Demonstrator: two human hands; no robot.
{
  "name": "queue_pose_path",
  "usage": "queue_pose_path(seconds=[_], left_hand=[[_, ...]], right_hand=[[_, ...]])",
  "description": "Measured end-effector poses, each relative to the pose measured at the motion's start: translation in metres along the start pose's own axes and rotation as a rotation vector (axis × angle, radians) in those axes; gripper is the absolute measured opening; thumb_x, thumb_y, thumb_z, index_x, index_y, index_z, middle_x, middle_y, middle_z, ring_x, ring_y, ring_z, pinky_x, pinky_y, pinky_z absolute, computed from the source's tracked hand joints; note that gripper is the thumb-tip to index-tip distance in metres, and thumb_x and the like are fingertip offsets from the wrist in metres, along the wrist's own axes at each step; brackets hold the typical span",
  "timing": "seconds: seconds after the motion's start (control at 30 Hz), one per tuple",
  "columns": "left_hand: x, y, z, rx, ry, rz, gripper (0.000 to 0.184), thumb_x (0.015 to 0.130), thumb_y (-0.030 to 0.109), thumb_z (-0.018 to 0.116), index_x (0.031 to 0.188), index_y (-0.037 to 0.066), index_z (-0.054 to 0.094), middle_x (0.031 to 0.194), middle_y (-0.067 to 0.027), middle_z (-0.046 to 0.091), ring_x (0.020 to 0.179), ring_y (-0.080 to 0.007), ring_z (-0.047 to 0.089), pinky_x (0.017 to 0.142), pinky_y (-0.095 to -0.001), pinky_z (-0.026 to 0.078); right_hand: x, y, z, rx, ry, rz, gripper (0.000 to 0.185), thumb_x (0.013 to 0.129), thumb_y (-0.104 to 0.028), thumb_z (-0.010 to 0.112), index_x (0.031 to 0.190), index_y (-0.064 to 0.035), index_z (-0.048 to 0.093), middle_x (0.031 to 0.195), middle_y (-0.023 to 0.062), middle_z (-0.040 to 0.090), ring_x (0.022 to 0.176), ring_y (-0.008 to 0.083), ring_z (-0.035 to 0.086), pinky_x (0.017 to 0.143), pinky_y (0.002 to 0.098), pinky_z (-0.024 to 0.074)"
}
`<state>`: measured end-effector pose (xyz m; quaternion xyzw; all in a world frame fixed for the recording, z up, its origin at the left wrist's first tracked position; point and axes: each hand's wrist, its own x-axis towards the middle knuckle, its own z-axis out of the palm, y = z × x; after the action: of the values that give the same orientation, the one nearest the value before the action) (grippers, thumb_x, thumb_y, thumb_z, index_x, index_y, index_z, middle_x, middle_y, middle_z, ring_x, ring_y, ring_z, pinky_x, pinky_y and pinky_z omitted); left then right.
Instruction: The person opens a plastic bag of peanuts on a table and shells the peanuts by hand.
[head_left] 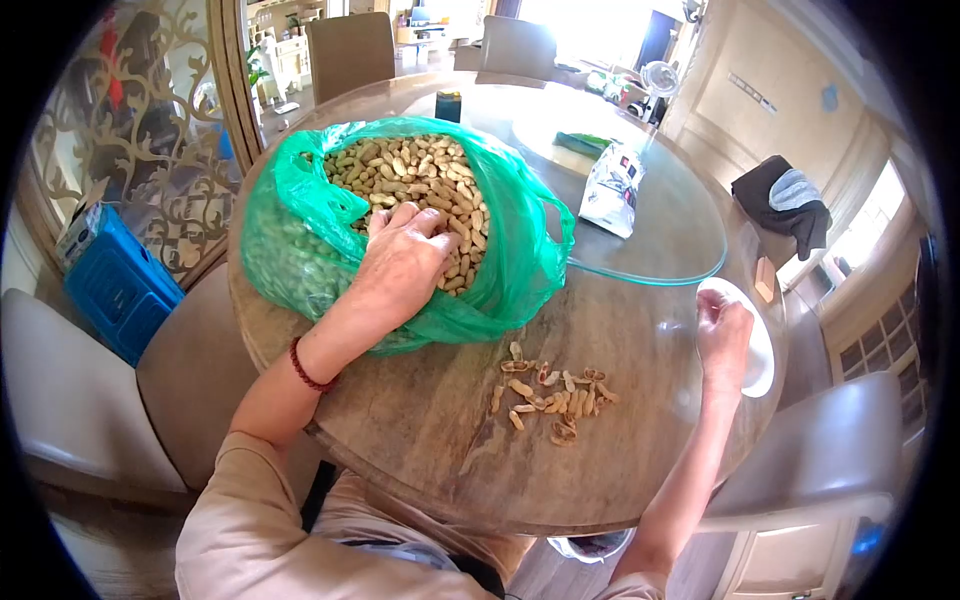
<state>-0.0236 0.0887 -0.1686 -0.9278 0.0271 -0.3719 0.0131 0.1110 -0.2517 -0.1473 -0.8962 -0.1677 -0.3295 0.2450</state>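
Note:
A green plastic bag [525,290] full of unshelled peanuts [400,160] stands wide open on the table. My left hand [405,265] reaches into it from the front, fingers curled down onto the peanuts; the fingertips are partly hidden. At the right edge of the table, my right hand [725,335] hovers at a white plate [762,355], with its fingers pinched together. Whatever sits between those fingers is too small to make out. Between the hands, a loose group of peanuts and split shells [560,395] lies on the tabletop.
The round marble-look table [420,430] carries a glass turntable [665,270]. On the glass are a white packet [612,190] and a green packet [585,143]. A dark box [448,106] stands behind the bag. Chairs [810,450] surround the table, and a bin [590,545] shows below its front edge.

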Motion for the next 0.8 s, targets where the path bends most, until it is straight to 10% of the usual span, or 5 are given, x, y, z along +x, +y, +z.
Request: queue_pose_path(seconds=[0.47,0.53,0.8], left_hand=[[0.005,0.014,-0.015,-0.735,0.219,-0.114,0.015,0.075,-0.003,0.067,0.088,0.005,0.069,0.092,-0.01,0.067,0.086,-0.0211,0.065,0.075,-0.0286,0.052],[0.001,0.025,-0.019,-1.431,0.074,-0.198,0.017,0.078,-0.008,0.063,0.092,0.001,0.067,0.099,-0.0113,0.066,0.088,-0.0184,0.063,0.076,-0.0289,0.052],[-0.015,0.053,-0.013,-1.798,-0.242,-0.387,0.015,0.08,-0.004,0.065,0.095,-0.001,0.066,0.094,-0.0106,0.066,0.086,-0.0169,0.064,0.076,-0.0268,0.053]], right_hand=[[-0.021,-0.052,0.021,0.281,-0.113,-0.251,0.011,0.081,-0.003,0.059,0.09,-0.0016,0.066,0.087,0.0163,0.066,0.08,0.0311,0.065,0.071,0.0368,0.0509],[-0.03,-0.068,0.024,0.442,-0.13,-0.303,0.011,0.08,0.0,0.061,0.089,-0.0031,0.066,0.086,0.0135,0.067,0.079,0.0264,0.066,0.068,0.0329,0.0519],[-0.069,-0.114,0.026,1.146,-0.486,-0.036,0.02,0.078,-0.002,0.068,0.098,-0.0043,0.066,0.086,0.0058,0.065,0.073,0.0103,0.062,0.058,0.0229,0.0505]])
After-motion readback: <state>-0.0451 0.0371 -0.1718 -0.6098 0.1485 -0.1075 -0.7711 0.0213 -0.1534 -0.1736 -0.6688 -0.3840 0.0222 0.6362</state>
